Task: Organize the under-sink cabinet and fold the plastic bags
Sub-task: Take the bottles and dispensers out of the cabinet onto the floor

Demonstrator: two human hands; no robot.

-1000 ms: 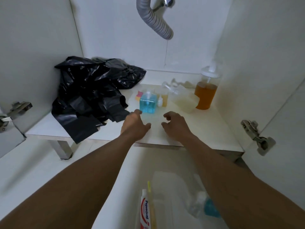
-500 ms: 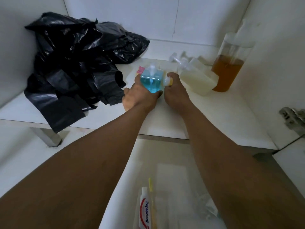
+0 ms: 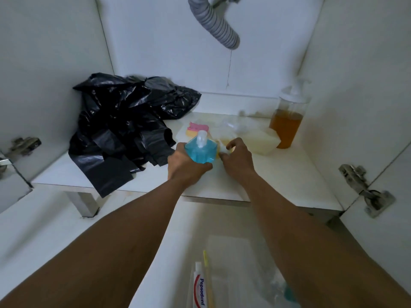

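My left hand (image 3: 184, 162) grips a small blue pump bottle (image 3: 200, 150) from below, tilted toward me, above the white cabinet floor (image 3: 278, 174). Just to its right, my right hand (image 3: 236, 157) pinches a small yellow bottle (image 3: 223, 146) with a white cap, mostly hidden by my fingers. A crumpled heap of black plastic bags (image 3: 124, 127) fills the cabinet's left side and hangs over the front edge.
A pink and yellow sponge (image 3: 198, 128) lies behind the blue bottle. A pale soap bottle (image 3: 260, 141) lies on its side beside a tall amber pump bottle (image 3: 287, 123) at the right wall. A grey drain hose (image 3: 218, 25) hangs above. Toothpaste (image 3: 200, 287) lies on the near floor.
Both hands reached from the shelf's front edge to the bottles. My left hand took the blue bottle and lifted it toward me; my right took hold of the small yellow bottle.
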